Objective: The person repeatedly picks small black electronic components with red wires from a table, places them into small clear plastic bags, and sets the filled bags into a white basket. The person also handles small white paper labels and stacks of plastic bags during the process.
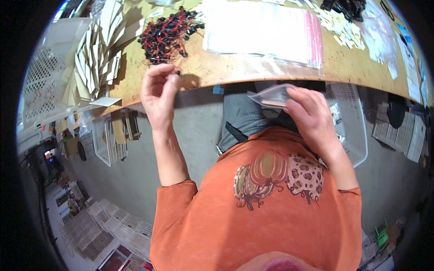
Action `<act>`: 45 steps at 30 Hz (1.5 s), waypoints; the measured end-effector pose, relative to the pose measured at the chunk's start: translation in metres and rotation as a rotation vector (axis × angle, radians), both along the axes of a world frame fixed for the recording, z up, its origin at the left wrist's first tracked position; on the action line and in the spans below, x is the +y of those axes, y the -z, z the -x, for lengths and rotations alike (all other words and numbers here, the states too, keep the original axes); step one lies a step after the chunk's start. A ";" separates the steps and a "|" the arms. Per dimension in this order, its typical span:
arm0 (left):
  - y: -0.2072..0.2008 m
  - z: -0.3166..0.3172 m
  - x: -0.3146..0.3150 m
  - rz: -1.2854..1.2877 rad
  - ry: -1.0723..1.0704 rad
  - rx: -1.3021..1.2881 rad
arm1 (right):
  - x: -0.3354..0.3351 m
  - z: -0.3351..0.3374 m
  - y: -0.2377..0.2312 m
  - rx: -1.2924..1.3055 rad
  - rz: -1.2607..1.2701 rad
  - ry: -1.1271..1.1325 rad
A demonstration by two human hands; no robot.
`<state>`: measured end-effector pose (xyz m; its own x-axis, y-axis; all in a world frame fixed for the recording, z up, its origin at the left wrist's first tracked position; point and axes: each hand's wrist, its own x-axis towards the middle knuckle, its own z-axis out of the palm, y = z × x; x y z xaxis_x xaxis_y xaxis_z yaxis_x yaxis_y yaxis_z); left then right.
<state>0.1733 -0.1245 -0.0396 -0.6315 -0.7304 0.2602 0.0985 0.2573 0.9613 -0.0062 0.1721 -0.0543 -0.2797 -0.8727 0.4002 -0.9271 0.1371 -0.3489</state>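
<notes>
While a white perforated crate (38, 86) bordered the wooden tabletop (199, 58) on the left, slim cardboard pieces (88, 63) stood fanned beside it, one lying flat at the near edge. Next came a heap of black parts with red cords (165, 38), just beyond the left hand (159, 92). That hand's thumb and forefinger pinched a small black piece (178, 72), too hidden to tell which way it pointed. Bare wood separated the heap from a stack of clear bags (257, 31), whose pinkish edges faced right. Below the stack, off the table and above grey trousers (237, 108), hung a small clear bag (271, 94), gripped at its right end between the thumb and fingers of the right hand (312, 110). Its long axis ran roughly left to right, a pointed corner toward the left hand, with open air between. Farther right, pale-yellow cards (341, 29) lay scattered, and bare wood ran along the near edge.
</notes>
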 end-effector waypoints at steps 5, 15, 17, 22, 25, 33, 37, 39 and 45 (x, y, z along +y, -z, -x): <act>-0.020 0.032 0.082 0.437 0.407 -0.074 | -0.017 -0.006 0.014 0.061 0.039 -0.088; -0.002 0.046 0.083 0.429 0.371 -0.375 | -0.016 -0.001 0.009 -0.035 0.052 -0.105; 0.017 0.046 0.083 0.570 0.368 -0.367 | -0.010 -0.002 0.010 -0.027 0.006 -0.100; -0.007 0.069 0.050 0.373 0.577 -0.376 | -0.003 0.001 0.022 -0.127 0.067 -0.046; -0.031 0.104 -0.007 0.549 0.328 -0.468 | 0.000 0.001 0.027 -0.133 0.097 -0.016; -0.010 0.210 -0.124 0.698 0.195 -0.655 | 0.011 -0.002 0.042 -0.179 0.128 0.029; 0.004 0.235 -0.134 0.766 0.257 -0.776 | 0.017 -0.002 0.045 -0.207 0.109 0.050; 0.006 0.244 -0.133 0.785 0.274 -0.798 | 0.019 0.000 0.050 -0.211 0.121 0.058; 0.002 0.252 -0.110 1.175 0.183 -0.934 | 0.019 0.002 0.053 -0.234 0.146 0.062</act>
<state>-0.0785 -0.2340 -0.0419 -0.9516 -0.2940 0.0890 -0.2986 0.9534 -0.0427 -0.0078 0.1907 -0.1072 -0.4309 -0.7887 0.4385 -0.8101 0.1240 -0.5731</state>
